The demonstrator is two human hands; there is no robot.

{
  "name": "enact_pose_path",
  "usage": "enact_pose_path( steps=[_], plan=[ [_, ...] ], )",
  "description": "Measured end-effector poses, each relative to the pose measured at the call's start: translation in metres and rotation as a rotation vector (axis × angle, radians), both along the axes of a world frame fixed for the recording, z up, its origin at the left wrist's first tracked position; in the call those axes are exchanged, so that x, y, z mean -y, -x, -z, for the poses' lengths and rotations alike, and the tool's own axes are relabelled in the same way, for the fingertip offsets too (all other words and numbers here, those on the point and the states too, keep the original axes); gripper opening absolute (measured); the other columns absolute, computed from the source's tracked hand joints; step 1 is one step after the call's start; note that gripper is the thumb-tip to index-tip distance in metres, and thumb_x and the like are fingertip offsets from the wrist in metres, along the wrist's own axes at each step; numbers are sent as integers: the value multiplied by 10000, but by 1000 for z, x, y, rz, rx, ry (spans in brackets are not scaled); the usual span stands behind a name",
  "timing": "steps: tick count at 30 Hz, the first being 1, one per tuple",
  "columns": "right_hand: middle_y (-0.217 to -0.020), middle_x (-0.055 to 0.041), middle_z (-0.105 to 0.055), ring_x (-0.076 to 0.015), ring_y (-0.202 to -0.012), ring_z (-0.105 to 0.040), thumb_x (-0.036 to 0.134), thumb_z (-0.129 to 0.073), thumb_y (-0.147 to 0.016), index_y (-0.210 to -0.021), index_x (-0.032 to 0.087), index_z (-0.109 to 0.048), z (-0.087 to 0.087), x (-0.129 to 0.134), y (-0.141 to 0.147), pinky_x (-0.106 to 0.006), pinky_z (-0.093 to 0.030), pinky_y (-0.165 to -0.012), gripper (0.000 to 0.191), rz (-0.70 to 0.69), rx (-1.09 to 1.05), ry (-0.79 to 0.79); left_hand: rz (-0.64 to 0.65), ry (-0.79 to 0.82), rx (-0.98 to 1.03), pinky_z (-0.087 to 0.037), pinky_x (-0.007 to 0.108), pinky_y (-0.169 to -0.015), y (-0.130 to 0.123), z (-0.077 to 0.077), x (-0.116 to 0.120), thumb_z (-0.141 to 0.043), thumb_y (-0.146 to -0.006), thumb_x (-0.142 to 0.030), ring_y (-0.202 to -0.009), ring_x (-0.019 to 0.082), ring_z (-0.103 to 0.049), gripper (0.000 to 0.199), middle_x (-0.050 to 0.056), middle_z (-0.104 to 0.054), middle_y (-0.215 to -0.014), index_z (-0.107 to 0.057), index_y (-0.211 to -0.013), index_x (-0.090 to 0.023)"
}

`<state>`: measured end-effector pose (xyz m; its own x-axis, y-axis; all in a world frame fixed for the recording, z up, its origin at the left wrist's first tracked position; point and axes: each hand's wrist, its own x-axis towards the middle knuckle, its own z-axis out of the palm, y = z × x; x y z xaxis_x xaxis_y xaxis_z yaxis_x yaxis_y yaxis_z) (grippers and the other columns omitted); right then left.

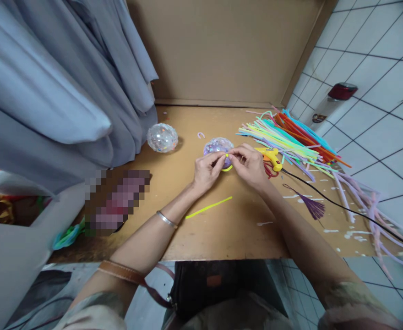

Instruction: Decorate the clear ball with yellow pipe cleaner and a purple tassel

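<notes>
My left hand (207, 172) and my right hand (248, 165) meet near the middle of the wooden table, fingertips pinched on a small yellow piece (226, 156) between them. It looks like part of a fuzzy yellow stem that curves below the fingers. Just behind the hands rests a clear ball with purple in it (218, 144), partly hidden by the fingers. A straight yellow stem (209, 207) lies nearer the front edge. Another clear ball with coloured bits (162, 138) sits to the left.
A yellow glue gun (273, 158) with a black cord lies right of my hands. Behind it spreads a pile of coloured fuzzy stems (291, 137). A purple tassel (312, 207) is at the right, a grey curtain (119, 82) at the left, a blurred object (119, 201) below it.
</notes>
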<state>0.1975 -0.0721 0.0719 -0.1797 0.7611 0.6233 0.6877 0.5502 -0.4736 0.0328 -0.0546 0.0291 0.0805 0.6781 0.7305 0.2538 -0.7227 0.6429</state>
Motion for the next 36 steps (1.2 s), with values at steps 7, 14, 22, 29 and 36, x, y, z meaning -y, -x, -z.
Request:
enact_pose_path(
  steps=[7,14,22,29,36],
  plan=[
    [-853,-50,-689,-173,-739,-624,240,-584,-899,-863,192,-726,-1,2,2,-287,-459,-683,155,-15,-11,-22,8,3,-19,-560,275,-749,0,1,0,-592,-996,-402,-737,156,-723,316,77,-804,-850,-791,-931,-165],
    [-822,-38,-674,-157,-705,-609,248,-592,-895,-841,190,-698,-1,3,2,-276,-460,-672,133,-15,-14,11,19,2,-27,-537,264,-713,0,-1,2,-580,-1003,-374,-698,147,-688,302,65,-781,-813,-765,-909,-155],
    [-819,-31,-674,-164,-711,-617,240,-603,-894,-829,209,-693,-1,3,2,-281,-452,-670,115,-23,-52,13,-70,-29,-36,-504,240,-667,1,-1,3,-597,-992,-370,-641,112,-617,250,49,-773,-843,-731,-945,-164],
    [-845,-39,-684,-174,-736,-615,264,-582,-923,-849,216,-688,0,3,0,-292,-448,-690,137,-15,38,-10,-87,-66,-79,-469,238,-619,1,-1,2,-612,-965,-321,-603,110,-587,220,32,-734,-742,-720,-847,-170],
    [-886,-57,-699,-209,-802,-626,257,-550,-954,-855,224,-667,6,3,1,-331,-451,-744,157,-22,120,-113,-91,-80,-98,-438,227,-582,1,-6,5,-611,-934,-308,-547,97,-534,235,3,-673,-650,-681,-755,-174]
  ],
)
